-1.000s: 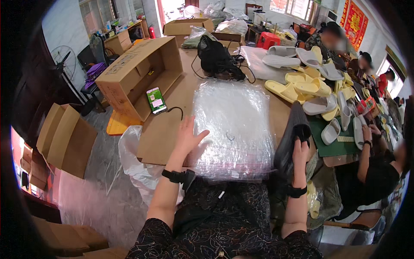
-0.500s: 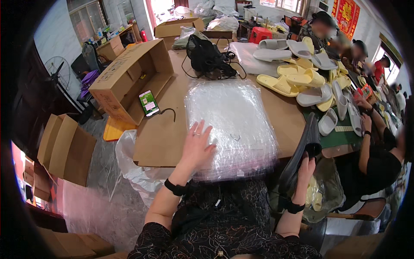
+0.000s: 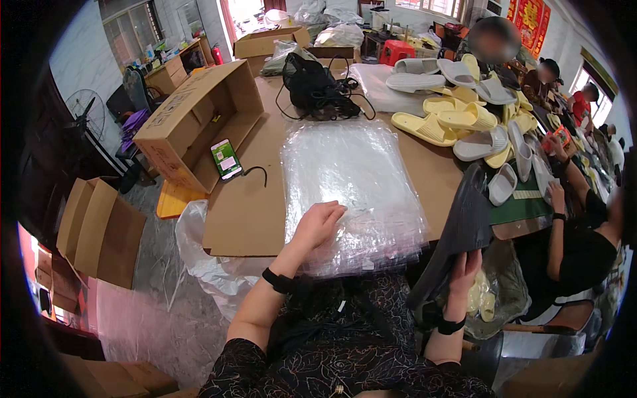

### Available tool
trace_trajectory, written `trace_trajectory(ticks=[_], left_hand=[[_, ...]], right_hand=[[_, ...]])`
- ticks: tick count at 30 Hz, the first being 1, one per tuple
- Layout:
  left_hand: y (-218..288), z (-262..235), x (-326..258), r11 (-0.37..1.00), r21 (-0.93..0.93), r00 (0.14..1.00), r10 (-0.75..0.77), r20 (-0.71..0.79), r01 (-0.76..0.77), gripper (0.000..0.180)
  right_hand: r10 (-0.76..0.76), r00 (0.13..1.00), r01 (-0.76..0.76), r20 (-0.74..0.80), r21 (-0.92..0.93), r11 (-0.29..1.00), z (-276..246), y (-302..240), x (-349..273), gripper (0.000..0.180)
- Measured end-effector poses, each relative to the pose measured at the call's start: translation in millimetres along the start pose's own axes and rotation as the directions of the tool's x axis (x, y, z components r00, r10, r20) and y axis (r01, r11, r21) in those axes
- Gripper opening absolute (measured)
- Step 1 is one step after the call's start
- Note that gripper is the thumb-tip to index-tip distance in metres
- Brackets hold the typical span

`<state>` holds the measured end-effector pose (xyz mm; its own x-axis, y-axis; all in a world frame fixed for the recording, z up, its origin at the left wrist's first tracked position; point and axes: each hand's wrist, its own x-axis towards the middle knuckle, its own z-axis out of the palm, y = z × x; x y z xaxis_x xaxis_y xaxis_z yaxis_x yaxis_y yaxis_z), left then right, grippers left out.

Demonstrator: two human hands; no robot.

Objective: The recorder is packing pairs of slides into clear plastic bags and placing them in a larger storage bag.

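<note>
My left hand (image 3: 320, 223) rests on the near half of a stack of clear plastic bags (image 3: 342, 156). Its fingers are bent and drawn together against the top bag; the thumb is hidden beneath them. To the right, beyond the table's near edge, my right hand (image 3: 464, 270) grips a dark grey slipper (image 3: 461, 219) by its side. The slipper is tipped up on edge, slightly blurred, and whether a second one is behind it I cannot tell. Grey and yellow slippers (image 3: 468, 117) lie heaped at the table's far right.
An open cardboard box (image 3: 206, 119) lies on its side at the left, by a lit phone (image 3: 226, 159). A black mesh bag (image 3: 318, 89) with cords sits behind the plastic stack. A co-worker's hand (image 3: 557, 198) is near the slippers on the right.
My left hand has gone from spread fingers to bent, gathered ones and shifted slightly right on the bags. My right hand has turned the dark grey slipper, showing more of its broad face.
</note>
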<state>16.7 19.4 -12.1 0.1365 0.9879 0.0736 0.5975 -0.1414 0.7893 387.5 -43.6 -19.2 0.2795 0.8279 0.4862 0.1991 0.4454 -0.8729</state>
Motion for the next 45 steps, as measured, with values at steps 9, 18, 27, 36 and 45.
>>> trace_trajectory(ticks=[9,18,27,36,45], left_hand=[[-2.8,15.3,-21.6,0.805,0.488,0.941,0.271,0.205,-0.338,0.079],[-7.6,9.6,-5.9,0.974,0.118,0.978,0.180,0.101,-0.192,0.043],[-5.1,5.1,8.1,0.968,-0.230,0.973,0.145,0.180,-0.101,0.045],[13.7,-7.3,7.4,0.987,-0.150,0.939,-0.010,0.344,0.066,0.051],[41.8,10.5,-19.3,0.915,0.327,0.967,0.187,0.173,-0.236,0.054]], right_hand=[[0.027,0.994,-0.028,0.110,-0.001,1.000,13.1,-16.2,0.4,0.040],[-0.007,0.992,0.005,0.125,0.017,1.000,10.2,-26.7,2.3,0.037],[-0.010,0.688,0.527,0.725,-0.490,0.695,36.8,-59.3,-5.8,0.031],[0.057,0.596,0.548,0.801,-0.458,0.700,59.5,-31.5,-8.5,0.029],[0.155,0.656,0.463,0.739,-0.556,0.690,69.2,-44.4,-0.9,0.032]])
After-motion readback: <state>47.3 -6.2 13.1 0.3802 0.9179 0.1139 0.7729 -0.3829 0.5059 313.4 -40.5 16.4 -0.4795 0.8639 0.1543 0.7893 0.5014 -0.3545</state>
